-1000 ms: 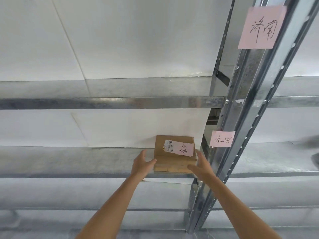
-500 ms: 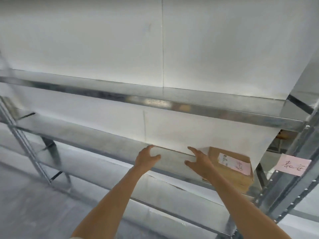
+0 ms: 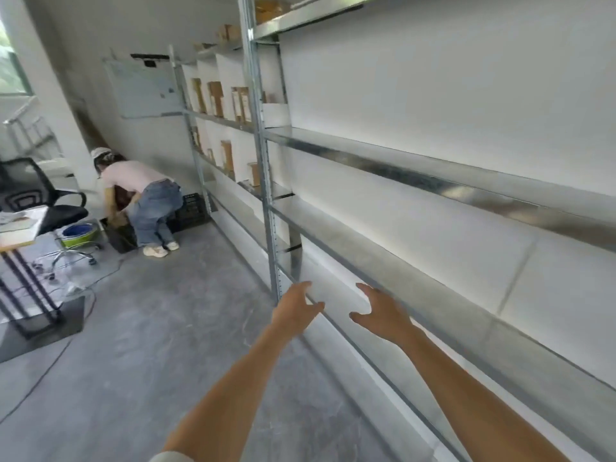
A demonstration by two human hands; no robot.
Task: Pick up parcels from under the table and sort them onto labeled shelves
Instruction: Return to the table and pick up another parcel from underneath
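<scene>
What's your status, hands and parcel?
Left hand open, empty. Right hand open, empty. No parcel held; boxes stand on far shelves. Second person crouched at crates down the aisle, path otherwise open.

Metal shelving [image 3: 433,175] runs along the right wall, with both hands [image 3: 295,310] [image 3: 383,315] held out before its lower shelf, apart and touching nothing. Farther down, cardboard parcels [image 3: 216,98] stand on the shelves behind an upright post [image 3: 263,168]. At left sit a table [image 3: 20,235] and office chair [image 3: 36,201]; beyond them, another person [image 3: 143,198] bends over crates [image 3: 191,211] on the floor.
</scene>
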